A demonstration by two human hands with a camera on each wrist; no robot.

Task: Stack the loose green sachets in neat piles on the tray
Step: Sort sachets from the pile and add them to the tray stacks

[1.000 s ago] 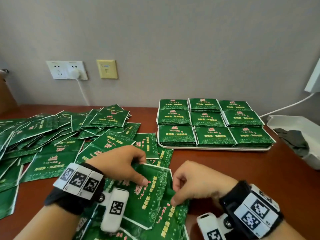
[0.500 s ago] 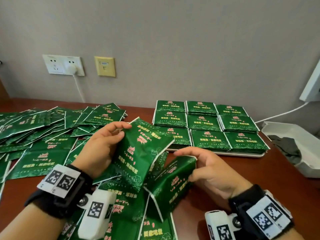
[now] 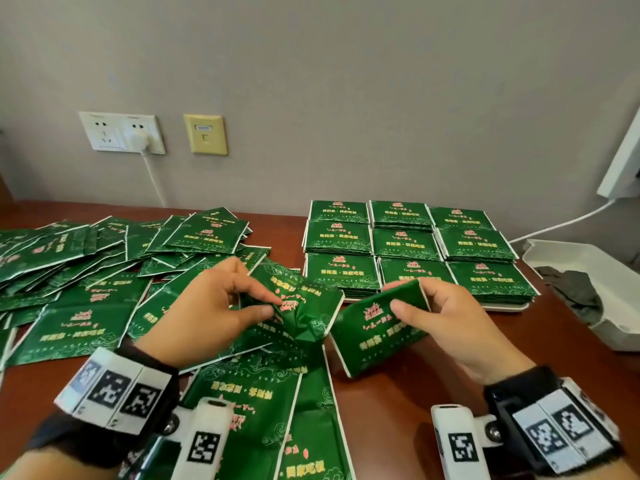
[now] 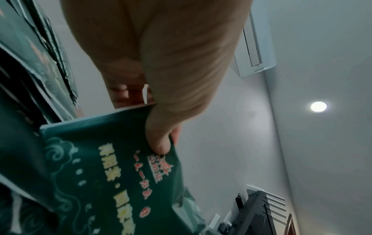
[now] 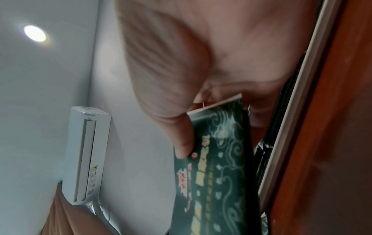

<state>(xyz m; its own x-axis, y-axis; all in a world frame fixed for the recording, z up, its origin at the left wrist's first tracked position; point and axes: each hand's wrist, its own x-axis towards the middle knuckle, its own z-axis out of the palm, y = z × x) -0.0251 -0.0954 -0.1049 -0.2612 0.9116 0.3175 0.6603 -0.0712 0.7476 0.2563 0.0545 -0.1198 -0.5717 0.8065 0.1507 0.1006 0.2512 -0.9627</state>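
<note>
A brown desk (image 3: 398, 393) holds a tray (image 3: 502, 308) of nine sachet piles at one o'clock from the hands. Loose sachets (image 3: 86, 271) spread toward ten o'clock. The right hand (image 3: 446, 323), nearer the tray, pinches a sachet bundle (image 3: 374, 334), long axis pointing at it. The left hand (image 3: 214, 306) pinches a crumpled sachet (image 3: 301, 306).

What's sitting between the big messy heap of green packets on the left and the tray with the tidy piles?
In the head view, bare brown table separates the loose heap from the tray at the back; nearer the camera, both hands hold sachets in that gap.
</note>
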